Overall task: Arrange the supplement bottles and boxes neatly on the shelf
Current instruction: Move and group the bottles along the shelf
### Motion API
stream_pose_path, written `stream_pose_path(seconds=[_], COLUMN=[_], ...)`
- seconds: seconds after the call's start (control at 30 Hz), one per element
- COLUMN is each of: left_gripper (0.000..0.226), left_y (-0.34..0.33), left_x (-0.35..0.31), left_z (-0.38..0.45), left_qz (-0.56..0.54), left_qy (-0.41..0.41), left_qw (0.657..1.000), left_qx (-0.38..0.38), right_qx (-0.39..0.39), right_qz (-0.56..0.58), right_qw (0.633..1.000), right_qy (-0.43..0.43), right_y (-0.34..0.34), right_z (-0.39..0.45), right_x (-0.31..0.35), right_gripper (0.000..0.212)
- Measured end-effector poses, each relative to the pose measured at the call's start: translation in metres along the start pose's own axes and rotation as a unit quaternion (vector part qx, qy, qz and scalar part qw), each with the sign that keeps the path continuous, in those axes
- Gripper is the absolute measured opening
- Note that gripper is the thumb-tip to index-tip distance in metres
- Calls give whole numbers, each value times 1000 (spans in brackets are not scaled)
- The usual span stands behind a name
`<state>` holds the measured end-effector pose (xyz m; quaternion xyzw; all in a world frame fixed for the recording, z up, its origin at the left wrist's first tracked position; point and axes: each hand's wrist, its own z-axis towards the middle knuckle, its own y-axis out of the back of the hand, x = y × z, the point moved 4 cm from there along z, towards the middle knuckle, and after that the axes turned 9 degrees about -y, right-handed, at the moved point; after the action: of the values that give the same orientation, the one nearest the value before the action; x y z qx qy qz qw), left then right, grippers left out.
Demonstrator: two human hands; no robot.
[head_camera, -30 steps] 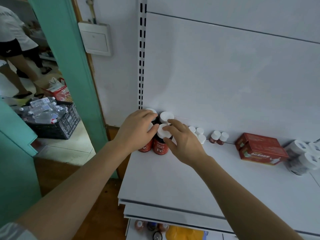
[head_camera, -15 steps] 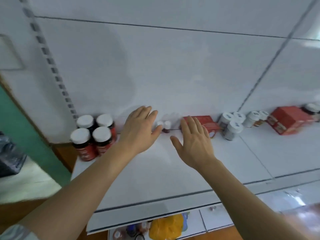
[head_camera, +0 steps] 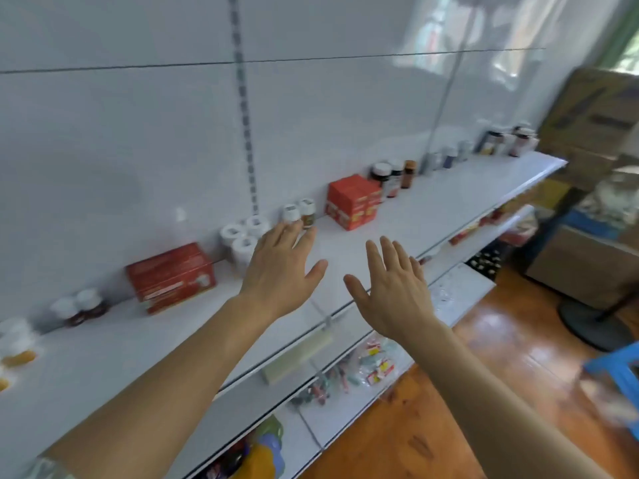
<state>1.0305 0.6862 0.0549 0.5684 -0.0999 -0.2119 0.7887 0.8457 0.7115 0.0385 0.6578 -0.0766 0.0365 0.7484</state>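
Observation:
My left hand (head_camera: 280, 271) hovers flat over the white shelf (head_camera: 397, 226), fingers straight, holding nothing. Its fingertips reach just in front of two small white-capped bottles (head_camera: 299, 214). My right hand (head_camera: 392, 288) is spread open above the shelf's front edge, also empty. A cluster of three white-capped bottles (head_camera: 243, 238) stands left of my left hand, beside a low red box (head_camera: 171, 276). A taller red box (head_camera: 352, 200) stands to the right, with dark bottles (head_camera: 390, 178) behind it. Two small dark bottles (head_camera: 79, 305) sit further left.
More bottles (head_camera: 505, 141) line the far end of the shelf. Yellowish bottles (head_camera: 15, 347) blur at the left edge. A lower shelf (head_camera: 345, 402) holds small packets. Cardboard boxes (head_camera: 594, 126), a fan base (head_camera: 594, 323) and a blue stool (head_camera: 619, 371) stand on the wooden floor at right.
Both hands have let go of the large red-labelled bottles and moved right along the shelf, now open. The view has swung right, and those bottles are out of sight.

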Motion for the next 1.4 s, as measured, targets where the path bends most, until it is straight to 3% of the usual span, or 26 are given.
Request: stream_pose_path(seconds=[0.3, 0.57, 0.77, 1.1, 1.4], left_gripper=[72, 63, 62, 59, 57], left_y=[-83, -145, -189, -273, -334], left_x=[-140, -241, -321, -433, -438], left_z=[183, 347, 452, 619, 760], left_qz=[-49, -88, -104, -111, -96], left_qy=[-141, -218, -252, -207, -103], left_qw=[989, 972, 962, 972, 990], left_qx=[8, 7, 14, 24, 20], right_qx=[-29, -51, -63, -68, -52], right_qz=[-17, -38, -29, -26, -21], right_qw=[989, 965, 956, 973, 993], right_qy=[-146, -253, -285, -218, -102], right_y=[23, 44, 51, 67, 63], right_z=[68, 154, 213, 345, 509], right_x=[-189, -334, -437, -619, -706], right_gripper=[77, 75, 74, 71, 70])
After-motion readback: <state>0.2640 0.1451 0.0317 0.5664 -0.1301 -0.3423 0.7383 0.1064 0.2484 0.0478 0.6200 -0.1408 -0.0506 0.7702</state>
